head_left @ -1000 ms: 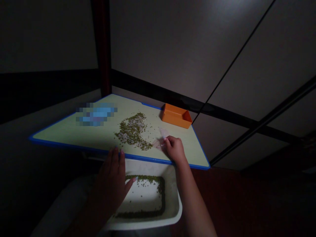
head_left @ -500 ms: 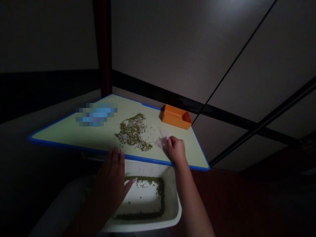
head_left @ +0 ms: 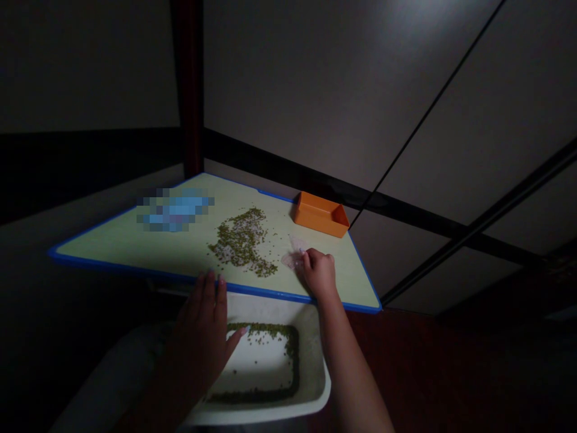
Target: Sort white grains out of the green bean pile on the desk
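My left hand [head_left: 205, 328] is spread open at the table's near blue edge, its fingertips by the rim and its thumb over the white tub [head_left: 327, 385]. My right hand [head_left: 319, 273] is closed in a pinch just above the tabletop. Under its fingertips lies a thin patch of pale pinkish grains [head_left: 291, 260]; whatever is in the pinch is too small to make out. To the left of that hand spreads a loose heap of small green grains, like mung beans [head_left: 238, 240], with pale grains mixed in.
An orange open box [head_left: 321, 216] stands at the far right of the pale, blue-edged table [head_left: 126, 252]. A blurred-out blue item [head_left: 178, 210] lies at the left. More green grains [head_left: 295, 361] line the tub's bottom edges. Panelled doors [head_left: 288, 90] rise behind the table.
My right hand has shifted very slightly left over the pale patch, still pinched. My left hand stays at the edge, and the heap looks the same.
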`<state>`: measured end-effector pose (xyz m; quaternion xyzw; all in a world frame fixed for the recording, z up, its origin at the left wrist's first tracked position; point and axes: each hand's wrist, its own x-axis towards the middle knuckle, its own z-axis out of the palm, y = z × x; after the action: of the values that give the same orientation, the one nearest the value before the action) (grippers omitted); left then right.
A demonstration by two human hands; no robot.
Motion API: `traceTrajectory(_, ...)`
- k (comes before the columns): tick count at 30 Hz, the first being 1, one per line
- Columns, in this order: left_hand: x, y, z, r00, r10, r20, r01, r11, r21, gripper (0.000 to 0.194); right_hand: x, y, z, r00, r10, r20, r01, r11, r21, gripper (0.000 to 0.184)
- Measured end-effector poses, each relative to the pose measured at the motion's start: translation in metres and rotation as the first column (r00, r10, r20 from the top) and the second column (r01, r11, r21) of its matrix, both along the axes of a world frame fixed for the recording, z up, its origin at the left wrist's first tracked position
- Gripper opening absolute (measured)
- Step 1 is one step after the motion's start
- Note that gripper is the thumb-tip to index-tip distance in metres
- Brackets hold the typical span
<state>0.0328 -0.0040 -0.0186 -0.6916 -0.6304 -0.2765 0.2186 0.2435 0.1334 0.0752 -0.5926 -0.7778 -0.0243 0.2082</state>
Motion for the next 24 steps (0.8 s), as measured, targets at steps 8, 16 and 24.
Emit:
traceTrajectory(8,0.003,0.002,-0.001,1.000,0.015,0.026,-0.016,1.000,0.006,0.084,-0.020,0.013,0.013,0.960,-0.099,0.260,0.101,0.995,0.005,0.031)
traceTrajectory(16,0.002,0.003,-0.001,1.000,-0.001,0.002,0.001,0.999,0.046,0.088,-0.044,0.033,0.020,0.948,0.020,0.319,-0.009,0.999,-0.034,0.033)
traceTrajectory(24,0.000,0.001,-0.001,1.000,-0.011,-0.010,0.011,1.000,0.027,0.088,-0.028,0.033,0.012,0.949,0.154,0.276,-0.143,0.988,-0.058,0.030)
